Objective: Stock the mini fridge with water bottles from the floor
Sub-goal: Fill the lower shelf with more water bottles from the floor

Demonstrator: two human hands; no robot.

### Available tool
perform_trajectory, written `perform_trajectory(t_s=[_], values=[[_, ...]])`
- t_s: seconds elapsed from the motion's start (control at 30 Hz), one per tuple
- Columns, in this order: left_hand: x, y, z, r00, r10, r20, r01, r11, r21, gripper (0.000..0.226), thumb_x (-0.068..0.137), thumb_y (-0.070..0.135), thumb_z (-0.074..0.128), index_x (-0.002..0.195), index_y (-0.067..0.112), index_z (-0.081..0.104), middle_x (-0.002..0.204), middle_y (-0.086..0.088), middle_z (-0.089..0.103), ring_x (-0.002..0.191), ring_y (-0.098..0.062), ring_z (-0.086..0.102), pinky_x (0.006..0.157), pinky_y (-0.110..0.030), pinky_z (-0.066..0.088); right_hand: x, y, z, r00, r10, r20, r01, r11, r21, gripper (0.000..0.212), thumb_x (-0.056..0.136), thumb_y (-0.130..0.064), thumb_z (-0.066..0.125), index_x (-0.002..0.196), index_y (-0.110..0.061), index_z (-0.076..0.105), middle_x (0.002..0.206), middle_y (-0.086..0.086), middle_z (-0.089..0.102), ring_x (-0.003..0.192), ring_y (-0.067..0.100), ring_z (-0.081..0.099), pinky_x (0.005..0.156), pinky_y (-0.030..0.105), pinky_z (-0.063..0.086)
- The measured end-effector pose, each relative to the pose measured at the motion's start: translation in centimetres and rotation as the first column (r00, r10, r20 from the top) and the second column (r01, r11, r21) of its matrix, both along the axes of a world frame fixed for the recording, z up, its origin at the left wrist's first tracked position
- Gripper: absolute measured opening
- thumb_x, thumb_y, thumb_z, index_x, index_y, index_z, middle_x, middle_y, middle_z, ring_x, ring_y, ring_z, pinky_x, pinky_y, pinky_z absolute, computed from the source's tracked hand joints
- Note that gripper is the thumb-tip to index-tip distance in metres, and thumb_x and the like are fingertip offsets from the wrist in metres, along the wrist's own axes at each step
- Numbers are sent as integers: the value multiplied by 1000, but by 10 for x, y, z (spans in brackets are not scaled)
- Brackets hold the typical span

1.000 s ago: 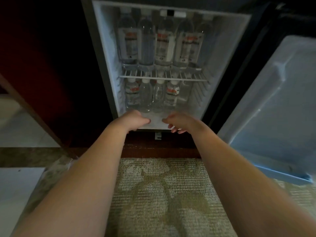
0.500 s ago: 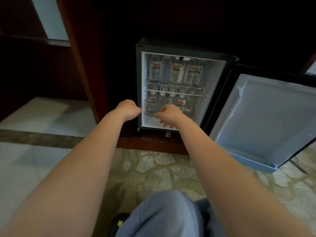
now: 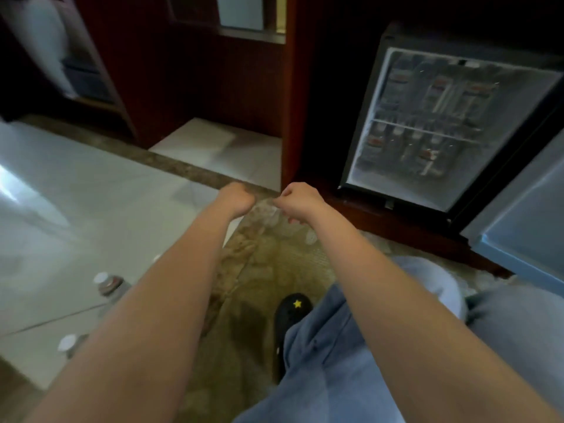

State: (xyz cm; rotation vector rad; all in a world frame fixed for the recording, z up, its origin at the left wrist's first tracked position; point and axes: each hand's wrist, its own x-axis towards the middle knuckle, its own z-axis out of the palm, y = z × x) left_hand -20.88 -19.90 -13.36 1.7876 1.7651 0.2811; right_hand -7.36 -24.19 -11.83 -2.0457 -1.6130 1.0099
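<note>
Held left hand (image 3: 236,198) and right hand (image 3: 300,201) curled, empty, left of fridge (image 3: 515,123). Saw floor bottles (image 3: 106,285) farther left, half hidden behind forearm (image 3: 146,315); stocked bottles (image 3: 439,93) blurred; door (image 3: 525,215) cut off.

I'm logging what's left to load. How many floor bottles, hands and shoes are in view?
Water bottles on the floor: 2, beside the left arm; more may be hidden behind it
Hands: 2, left hand and right hand, both holding nothing
Black shoe: 1
Total: 5
</note>
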Motion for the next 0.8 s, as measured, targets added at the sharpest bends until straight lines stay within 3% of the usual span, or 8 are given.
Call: perform_trajectory(t_s=[0.13, 0.23, 0.43, 0.53, 0.6, 0.7, 0.8], values=[[-55, -23, -41, 993, 119, 1, -119, 989, -90, 25, 91, 16, 51, 102, -3, 63, 109, -24, 64, 104, -36, 60, 82, -37, 49, -45, -13, -23, 994, 109, 4, -109, 993, -49, 32, 92, -31, 54, 112, -7, 60, 109, 12, 67, 96, 28, 66, 79, 39, 53], [-85, -43, -72, 980, 199, 8, -196, 973, -122, 30, 90, 20, 54, 108, -2, 64, 112, -21, 64, 106, -35, 59, 90, -38, 48, -69, -22, -43, 982, 189, -6, -189, 978, -85, 36, 94, -30, 54, 117, -4, 60, 116, 16, 65, 90, 24, 61, 76, 35, 48], [-127, -65, -125, 948, 318, 26, -307, 932, -193, 33, 91, 24, 56, 112, -1, 62, 111, -17, 64, 105, -33, 58, 96, -40, 47, -87, -27, -80, 969, 246, -23, -246, 953, -176, 30, 93, -33, 57, 114, -12, 57, 109, 8, 62, 99, 25, 62, 88, 39, 53], [-138, -64, -139, 940, 341, 20, -330, 922, -201, 33, 91, 22, 56, 112, -2, 61, 103, -14, 61, 96, -27, 55, 84, -33, 44, -90, -18, -91, 968, 249, -11, -247, 950, -193, 31, 93, -32, 57, 117, -12, 56, 112, 7, 61, 102, 25, 60, 91, 40, 52], [-145, -57, -146, 930, 366, 13, -358, 915, -187, 36, 90, 22, 57, 116, -2, 58, 110, -16, 61, 97, -27, 54, 83, -33, 41, -92, -9, -97, 966, 258, 0, -253, 948, -196, 32, 92, -32, 58, 118, -13, 56, 113, 6, 60, 102, 24, 59, 91, 40, 51], [-157, -38, -152, 922, 385, -41, -386, 910, -152, 51, 88, 26, 59, 131, 0, 47, 130, -20, 52, 117, -35, 50, 94, -37, 41, -95, 9, -104, 953, 302, 26, -291, 934, -210, 31, 92, -32, 58, 116, -14, 56, 114, 5, 59, 102, 23, 57, 87, 37, 50], [-168, -14, -159, 909, 403, -105, -414, 903, -118, 60, 87, 28, 59, 138, 2, 39, 138, -20, 42, 122, -39, 46, 100, -42, 40, -98, 29, -112, 942, 333, 47, -317, 926, -204, 29, 91, -32, 57, 114, -14, 57, 113, 5, 58, 102, 23, 56, 86, 36, 49]])
